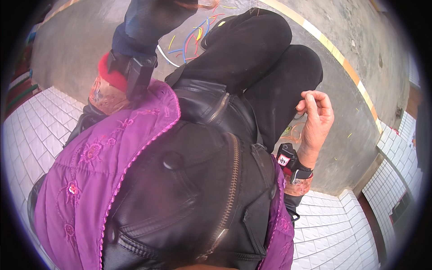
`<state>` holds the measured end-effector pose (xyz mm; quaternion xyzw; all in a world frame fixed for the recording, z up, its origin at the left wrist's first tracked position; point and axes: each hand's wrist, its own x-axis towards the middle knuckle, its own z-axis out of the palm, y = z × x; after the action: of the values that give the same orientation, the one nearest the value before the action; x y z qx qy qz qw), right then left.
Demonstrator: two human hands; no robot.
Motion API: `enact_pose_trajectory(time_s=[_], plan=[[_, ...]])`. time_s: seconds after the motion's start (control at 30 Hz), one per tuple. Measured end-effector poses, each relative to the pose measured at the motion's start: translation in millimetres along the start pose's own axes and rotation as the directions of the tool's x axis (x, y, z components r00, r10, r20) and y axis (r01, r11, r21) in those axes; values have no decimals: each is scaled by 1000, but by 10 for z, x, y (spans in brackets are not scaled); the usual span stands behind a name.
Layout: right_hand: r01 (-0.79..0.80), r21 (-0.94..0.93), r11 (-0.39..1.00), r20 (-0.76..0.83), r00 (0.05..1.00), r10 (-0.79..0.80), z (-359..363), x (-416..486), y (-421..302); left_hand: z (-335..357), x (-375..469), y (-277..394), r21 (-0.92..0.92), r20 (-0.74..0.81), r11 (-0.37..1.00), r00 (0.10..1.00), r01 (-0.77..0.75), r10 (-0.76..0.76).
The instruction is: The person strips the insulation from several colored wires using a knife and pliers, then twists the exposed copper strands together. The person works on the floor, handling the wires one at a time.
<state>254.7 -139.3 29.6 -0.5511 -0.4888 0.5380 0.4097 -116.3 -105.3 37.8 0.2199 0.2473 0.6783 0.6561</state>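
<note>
A dark knit glove covers my left hand (153, 23), raised at the top edge and blurred. Reddish-brown strands (199, 5), perhaps copper wire, show by its fingers; whether they are gripped is unclear. My right hand (316, 118) is bare, held beside my right knee with thumb and fingers drawn together. I see nothing plainly held in it. A thin dark loop (298, 117) shows just below its fingertips. On the floor beneath lies a loose coil of copper-coloured wire (293, 132). Beyond my left leg, blue, red and yellow strips, probably wire insulation (196, 35), are scattered.
My bent legs (236, 55) in black trousers fill the middle. A white strip (167, 56) lies on the grey concrete floor (337, 148). White tiles (325, 222) rise behind me, and a band of pale tiles (332, 50) crosses the floor ahead. Black devices are strapped to both wrists.
</note>
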Motion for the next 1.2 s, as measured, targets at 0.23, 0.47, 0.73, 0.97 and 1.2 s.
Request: enact_pose_trajectory(time_s=[0.23,0.47,0.73,0.97,1.2], plan=[[-79,-29,996,211,974,83,273,53,-5,-89,-52,-1,-63,-9,996,998,66,-67],[-184,35,982,252,953,169,219,-6,170,-150,-48,-175,-34,56,997,996,64,-62],[-192,117,974,184,968,169,197,-55,249,-125,-64,-190,-112,75,980,985,165,-157],[-125,167,978,94,989,110,137,-85,229,-27,-83,-244,95,42,994,998,44,-49],[-71,200,977,59,996,61,93,-124,312,117,-120,-266,162,2,984,997,77,-78]])
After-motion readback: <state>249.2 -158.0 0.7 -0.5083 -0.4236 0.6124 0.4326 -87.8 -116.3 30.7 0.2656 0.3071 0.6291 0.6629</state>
